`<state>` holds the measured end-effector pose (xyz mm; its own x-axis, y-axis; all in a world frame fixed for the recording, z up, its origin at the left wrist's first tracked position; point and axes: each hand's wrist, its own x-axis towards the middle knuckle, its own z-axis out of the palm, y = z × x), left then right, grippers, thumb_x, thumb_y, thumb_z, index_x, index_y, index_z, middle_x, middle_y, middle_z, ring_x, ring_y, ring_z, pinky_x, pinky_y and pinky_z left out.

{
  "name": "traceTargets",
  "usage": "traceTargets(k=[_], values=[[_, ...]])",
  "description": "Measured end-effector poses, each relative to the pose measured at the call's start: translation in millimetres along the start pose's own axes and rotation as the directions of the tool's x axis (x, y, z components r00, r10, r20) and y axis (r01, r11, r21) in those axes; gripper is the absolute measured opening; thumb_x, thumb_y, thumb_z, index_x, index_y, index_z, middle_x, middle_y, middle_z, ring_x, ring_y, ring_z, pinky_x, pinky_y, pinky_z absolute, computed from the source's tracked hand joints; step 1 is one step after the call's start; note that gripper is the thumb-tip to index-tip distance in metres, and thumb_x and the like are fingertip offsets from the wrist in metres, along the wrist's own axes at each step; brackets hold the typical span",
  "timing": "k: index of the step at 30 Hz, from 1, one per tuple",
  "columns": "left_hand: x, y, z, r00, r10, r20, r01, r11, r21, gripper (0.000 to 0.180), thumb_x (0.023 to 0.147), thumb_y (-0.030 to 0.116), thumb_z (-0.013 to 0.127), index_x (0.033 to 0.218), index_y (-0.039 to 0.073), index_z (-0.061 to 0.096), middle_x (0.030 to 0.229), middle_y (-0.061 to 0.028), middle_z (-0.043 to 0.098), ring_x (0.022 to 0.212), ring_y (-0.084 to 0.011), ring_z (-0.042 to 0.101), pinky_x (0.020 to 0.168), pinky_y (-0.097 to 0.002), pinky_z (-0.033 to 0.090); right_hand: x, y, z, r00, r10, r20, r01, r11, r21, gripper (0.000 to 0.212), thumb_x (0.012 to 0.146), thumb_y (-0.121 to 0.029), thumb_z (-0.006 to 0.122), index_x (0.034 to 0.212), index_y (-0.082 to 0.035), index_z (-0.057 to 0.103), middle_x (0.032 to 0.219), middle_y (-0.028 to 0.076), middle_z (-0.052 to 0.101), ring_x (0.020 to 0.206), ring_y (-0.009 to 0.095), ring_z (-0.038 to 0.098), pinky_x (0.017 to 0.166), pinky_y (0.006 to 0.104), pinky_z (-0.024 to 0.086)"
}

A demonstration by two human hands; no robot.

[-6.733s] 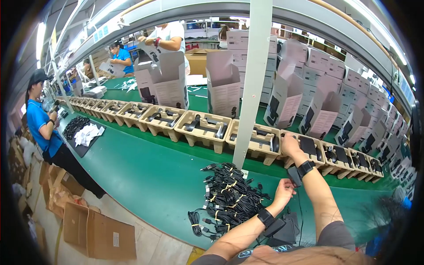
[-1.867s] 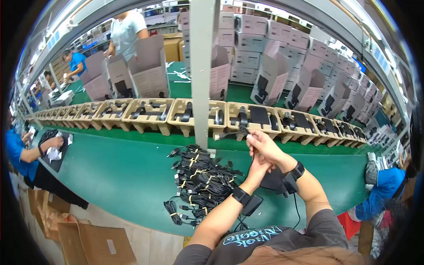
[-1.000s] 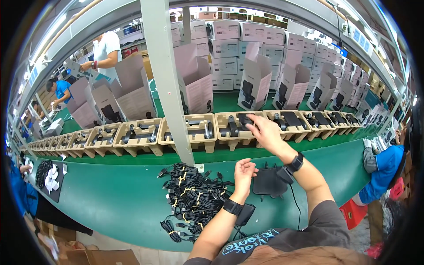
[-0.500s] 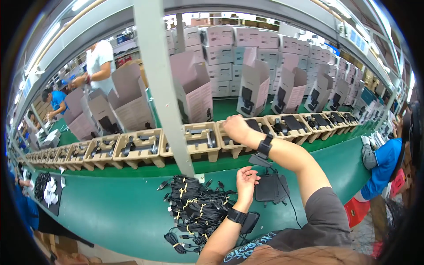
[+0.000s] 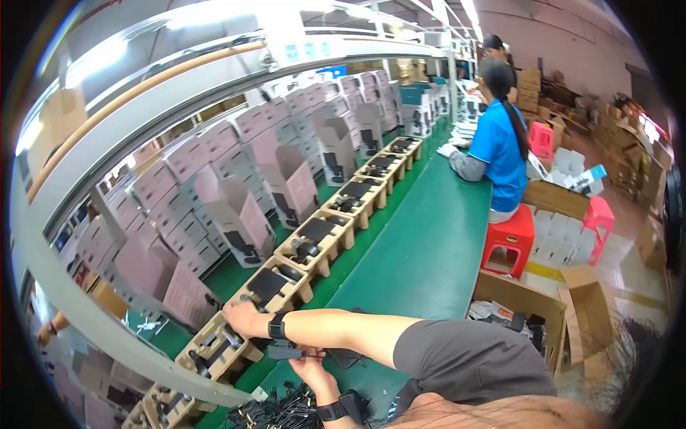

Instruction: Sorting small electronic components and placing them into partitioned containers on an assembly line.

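Observation:
My right hand [image 5: 244,319] is over the row of tan moulded trays, at the end of a tray [image 5: 299,289] holding a black flat pad [image 5: 266,284] and dark parts. Its fingers point down and are mostly hidden, so any grip cannot be made out. A black wristband [image 5: 276,326] is on that wrist, with a small dark box [image 5: 285,350] just below it. Beside this box, my left hand [image 5: 311,367] is palm up with fingers partly spread, seemingly holding nothing. Bundled black cables [image 5: 275,409] lie on the green table near my left forearm.
Open cartons [image 5: 229,218] stand behind the trays, with stacked boxes beyond. A grey post [image 5: 93,307] crosses the left side. A person in blue [image 5: 504,154] sits at the table's far right edge, on a red stool [image 5: 509,239]. A cardboard box [image 5: 525,304] is at my right.
The view has swung to the right, bringing the seated person and floor boxes into fuller sight. My right hand is still at the trays; my left hand now appears closer to the right wrist.

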<state>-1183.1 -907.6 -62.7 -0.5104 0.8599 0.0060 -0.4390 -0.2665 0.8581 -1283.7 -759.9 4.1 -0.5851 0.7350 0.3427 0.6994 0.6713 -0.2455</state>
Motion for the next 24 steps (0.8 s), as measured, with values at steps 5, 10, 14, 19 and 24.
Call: traceTargets(k=[5,10,14,19,24], values=[[-2,7,-10,0.999,-0.041,-0.016,0.042,0.998,0.048,0.024,0.082,0.003,0.050,0.105,0.005,0.042,0.085,-0.0035,0.057,0.063,-0.0104,0.055,0.050,-0.0182,0.041,-8,6,-12,0.937,-0.206,0.283,0.263,0.948,-0.179,0.040,0.071,-0.017,0.058,0.107,0.000,0.053,0.095,0.008,0.062,0.085,0.027,0.060,0.071,0.0378,0.044],[-1,12,-16,0.998,-0.056,-0.026,0.058,0.996,0.065,0.026,0.081,0.000,0.049,0.105,0.004,0.041,0.087,-0.0043,0.056,0.063,-0.0103,0.054,0.050,-0.0174,0.040,-15,5,3,0.963,-0.245,-0.114,0.191,0.914,-0.357,0.024,0.070,-0.021,0.055,0.089,-0.009,0.065,0.085,0.001,0.059,0.092,0.020,0.047,0.079,0.0312,0.034],[4,9,-26,1.000,-0.027,-0.013,0.029,0.995,0.098,0.022,0.080,-0.004,0.046,0.100,0.004,0.041,0.086,-0.0049,0.055,0.064,-0.0106,0.053,0.051,-0.0181,0.040,-9,-2,-7,0.975,-0.189,0.114,0.218,0.904,-0.368,0.026,0.071,-0.020,0.057,0.092,-0.007,0.064,0.095,0.003,0.057,0.093,0.020,0.050,0.074,0.0320,0.038],[6,10,-25,0.998,-0.022,-0.064,0.027,0.997,0.078,0.023,0.080,-0.005,0.044,0.101,0.003,0.042,0.087,-0.0047,0.054,0.067,-0.0111,0.053,0.054,-0.0193,0.041,-27,32,-12,0.989,-0.110,-0.100,0.088,0.976,-0.197,0.036,0.074,-0.027,0.059,0.106,-0.011,0.053,0.087,0.008,0.054,0.079,0.021,0.055,0.067,0.0343,0.038],[-3,18,-34,0.998,-0.042,-0.055,0.040,0.998,-0.037,0.025,0.080,-0.002,0.044,0.104,0.004,0.043,0.090,-0.0054,0.052,0.067,-0.0119,0.052,0.059,-0.0216,0.041,-85,72,-75,0.940,-0.103,-0.326,0.149,0.981,0.120,0.032,0.080,-0.028,0.055,0.106,-0.010,0.051,0.086,0.011,0.053,0.078,0.029,0.056,0.065,0.0409,0.042]])
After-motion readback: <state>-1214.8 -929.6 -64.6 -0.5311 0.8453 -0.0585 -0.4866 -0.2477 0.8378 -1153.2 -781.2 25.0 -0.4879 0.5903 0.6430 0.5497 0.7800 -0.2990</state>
